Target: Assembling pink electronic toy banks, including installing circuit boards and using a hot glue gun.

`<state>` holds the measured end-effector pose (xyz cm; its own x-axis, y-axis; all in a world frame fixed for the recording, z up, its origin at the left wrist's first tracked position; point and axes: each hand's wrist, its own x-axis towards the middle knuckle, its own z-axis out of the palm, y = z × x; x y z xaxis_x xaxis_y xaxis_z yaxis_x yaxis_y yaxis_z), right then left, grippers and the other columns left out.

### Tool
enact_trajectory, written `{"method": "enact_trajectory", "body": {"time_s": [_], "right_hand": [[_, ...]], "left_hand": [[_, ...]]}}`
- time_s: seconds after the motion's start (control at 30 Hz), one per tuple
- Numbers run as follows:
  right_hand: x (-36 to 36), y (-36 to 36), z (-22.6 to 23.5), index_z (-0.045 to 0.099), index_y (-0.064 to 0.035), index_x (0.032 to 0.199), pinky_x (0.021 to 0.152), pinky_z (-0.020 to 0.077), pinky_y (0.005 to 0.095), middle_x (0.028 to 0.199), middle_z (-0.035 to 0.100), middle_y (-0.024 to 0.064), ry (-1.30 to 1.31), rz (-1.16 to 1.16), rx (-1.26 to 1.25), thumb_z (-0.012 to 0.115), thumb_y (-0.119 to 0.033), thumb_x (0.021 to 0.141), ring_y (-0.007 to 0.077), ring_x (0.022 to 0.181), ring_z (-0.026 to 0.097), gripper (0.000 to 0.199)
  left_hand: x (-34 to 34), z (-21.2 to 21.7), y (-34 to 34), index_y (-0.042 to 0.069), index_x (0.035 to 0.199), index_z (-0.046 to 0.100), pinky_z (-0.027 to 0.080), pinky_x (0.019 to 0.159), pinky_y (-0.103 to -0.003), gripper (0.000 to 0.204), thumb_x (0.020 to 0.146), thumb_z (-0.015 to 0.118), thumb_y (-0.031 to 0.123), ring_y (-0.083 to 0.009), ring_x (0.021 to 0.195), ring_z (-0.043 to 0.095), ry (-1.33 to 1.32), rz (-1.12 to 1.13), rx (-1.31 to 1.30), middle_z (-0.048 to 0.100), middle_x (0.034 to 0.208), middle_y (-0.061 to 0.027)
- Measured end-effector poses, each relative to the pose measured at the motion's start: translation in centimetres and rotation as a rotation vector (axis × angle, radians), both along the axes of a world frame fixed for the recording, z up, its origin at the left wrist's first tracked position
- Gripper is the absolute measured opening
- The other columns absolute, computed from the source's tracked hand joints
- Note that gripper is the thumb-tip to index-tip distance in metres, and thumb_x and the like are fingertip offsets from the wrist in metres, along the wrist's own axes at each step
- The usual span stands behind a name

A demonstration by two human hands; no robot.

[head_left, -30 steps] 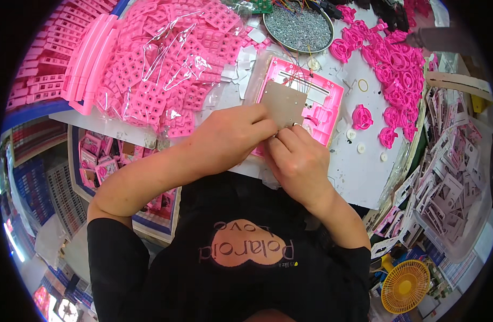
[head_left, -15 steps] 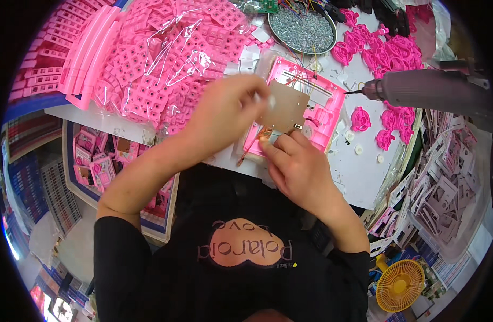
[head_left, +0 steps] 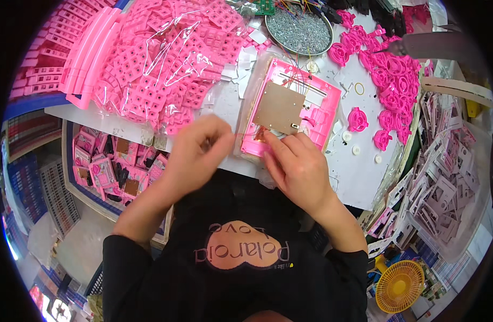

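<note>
An open pink plastic housing (head_left: 326, 110) lies on the work surface in front of me. Over its middle sits a flat brown circuit board (head_left: 278, 107), with thin coloured wires (head_left: 295, 72) running off its far side. At the near left corner of the housing, the fingertips of my right hand (head_left: 301, 169) close on reddish-copper wires (head_left: 261, 134), beside the board's edge. My left hand (head_left: 201, 153) hovers left of the housing, apart from it, with its fingers curled. Anything between those fingers is hidden.
A clear bag of pink keypad parts (head_left: 171, 64) lies at the left. Beyond the housing stands a round tray of screws (head_left: 300, 32). Pink ring-shaped parts (head_left: 391, 91) cover the right side, below a grey power screwdriver (head_left: 429, 45). A box of small pink units (head_left: 104, 166) sits lower left.
My left hand has drawn back from the board toward the lower left. The right hand stays at the housing's near corner. The screwdriver has swung away up and to the right.
</note>
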<state>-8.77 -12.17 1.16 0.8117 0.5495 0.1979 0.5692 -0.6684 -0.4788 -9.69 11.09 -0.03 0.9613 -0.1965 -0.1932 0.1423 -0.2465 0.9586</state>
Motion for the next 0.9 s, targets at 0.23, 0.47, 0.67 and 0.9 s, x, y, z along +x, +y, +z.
{"method": "enact_trajectory", "body": {"time_s": [0.23, 0.47, 0.67, 0.9], "right_hand": [[-0.3, 0.6, -0.3, 0.066, -0.0004, 0.119, 0.066, 0.0498, 0.0349, 0.081, 0.056, 0.0077, -0.014, -0.022, -0.112, 0.072, -0.011, 0.083, 0.0247, 0.079, 0.057, 0.038], [0.6, 0.3, 1.2, 0.064, -0.001, 0.125, 0.071, 0.0493, 0.0351, 0.09, 0.056, 0.0074, 0.104, 0.17, -0.25, 0.068, -0.018, 0.087, 0.025, 0.086, 0.054, 0.042], [-0.1, -0.4, 1.0, 0.067, 0.0004, 0.119, 0.074, 0.0503, 0.0377, 0.09, 0.057, 0.0089, 0.128, 0.107, -0.131, 0.071, -0.013, 0.084, 0.0275, 0.085, 0.055, 0.037], [0.1, -1.0, 0.6, 0.065, 0.0042, 0.121, 0.073, 0.0504, 0.0361, 0.085, 0.056, 0.0097, 0.095, 0.1, -0.057, 0.069, -0.014, 0.085, 0.0272, 0.084, 0.055, 0.041]], "left_hand": [[5.6, 1.6, -2.4, -0.002, 0.09, 0.065, 0.046, 0.065, -0.022, 0.012, 0.097, 0.059, 0.006, -0.0063, 0.075, 0.057, -0.036, 0.033, -0.232, 0.066, 0.09, -0.0053], [5.9, 0.6, -3.3, -0.003, 0.096, 0.063, 0.051, 0.062, -0.021, 0.01, 0.097, 0.062, 0.007, -0.0078, 0.068, 0.063, 0.231, 0.044, -0.585, 0.069, 0.09, -0.009], [4.8, 0.7, -3.0, -0.002, 0.112, 0.055, 0.053, 0.065, -0.022, 0.018, 0.096, 0.062, 0.003, -0.0096, 0.075, 0.067, 0.175, 0.078, -0.607, 0.07, 0.092, -0.0103], [3.6, 1.4, -3.5, -0.002, 0.113, 0.059, 0.055, 0.067, -0.024, 0.018, 0.096, 0.063, -0.001, -0.011, 0.075, 0.067, 0.099, 0.077, -0.572, 0.072, 0.095, -0.0124]]}}
